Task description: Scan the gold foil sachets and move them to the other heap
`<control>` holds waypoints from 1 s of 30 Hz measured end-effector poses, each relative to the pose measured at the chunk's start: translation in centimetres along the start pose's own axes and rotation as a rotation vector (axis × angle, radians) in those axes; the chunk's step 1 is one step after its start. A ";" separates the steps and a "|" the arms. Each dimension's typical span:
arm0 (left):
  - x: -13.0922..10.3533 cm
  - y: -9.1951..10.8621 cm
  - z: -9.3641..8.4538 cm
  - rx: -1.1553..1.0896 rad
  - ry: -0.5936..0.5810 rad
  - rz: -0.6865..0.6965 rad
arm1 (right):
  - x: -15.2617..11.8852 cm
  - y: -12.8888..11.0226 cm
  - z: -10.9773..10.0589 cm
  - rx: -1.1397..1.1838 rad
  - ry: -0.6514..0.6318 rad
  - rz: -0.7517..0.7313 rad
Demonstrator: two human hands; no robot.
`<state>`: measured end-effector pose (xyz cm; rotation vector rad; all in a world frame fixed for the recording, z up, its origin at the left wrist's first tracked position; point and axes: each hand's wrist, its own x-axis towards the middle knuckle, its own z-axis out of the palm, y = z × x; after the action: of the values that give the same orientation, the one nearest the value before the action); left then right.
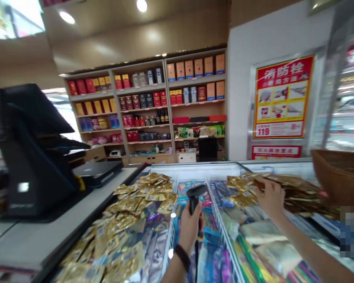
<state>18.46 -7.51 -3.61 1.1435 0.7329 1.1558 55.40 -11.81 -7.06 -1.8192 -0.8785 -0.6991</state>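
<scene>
My left hand (pixel 189 224), with a dark band at the wrist, is wrapped round the handle of a black barcode scanner (pixel 197 191). The scanner's head points up and away over the freezer's middle basket, and its cord hangs down below the hand. At the right, the fingers of my right hand (pixel 270 196) are curled at the edge of a gold foil packet (pixel 255 180), among more packets of that kind. A large spread of gold packets (pixel 120 220) lies to the left, on top of the frozen goods.
White wire dividers (pixel 222 226) split the chest freezer, which holds many coloured wrapped packs (pixel 212 255). Left stands a counter (pixel 85 214) with a black checkout terminal (pixel 38 157). A brown basket (pixel 338 173) is at the right. Shelves (pixel 144 108) of boxes line the back.
</scene>
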 end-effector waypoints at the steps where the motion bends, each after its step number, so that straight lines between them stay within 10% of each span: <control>1: 0.0 0.6 -1.2 0.002 0.034 0.021 | -1.2 -1.4 1.6 0.054 -0.025 -0.003; 8: -0.8 5.9 -12.6 0.084 0.260 0.164 | -10.3 -16.0 10.4 0.477 -0.484 -0.004; 16: -1.3 9.9 -22.7 0.239 0.534 0.247 | -16.5 -30.4 13.7 0.454 -0.786 -0.265; 23: -0.8 7.7 -25.4 0.203 0.608 0.248 | -17.4 -33.1 13.8 0.213 -0.902 -0.493; 30: -0.5 6.9 -24.9 0.209 0.579 0.203 | -15.6 -32.9 15.4 0.110 -0.884 -0.362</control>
<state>-6.43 -0.48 -4.52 1.0760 1.2219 1.6412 20.90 7.51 -8.06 -1.8798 -1.8095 -0.0046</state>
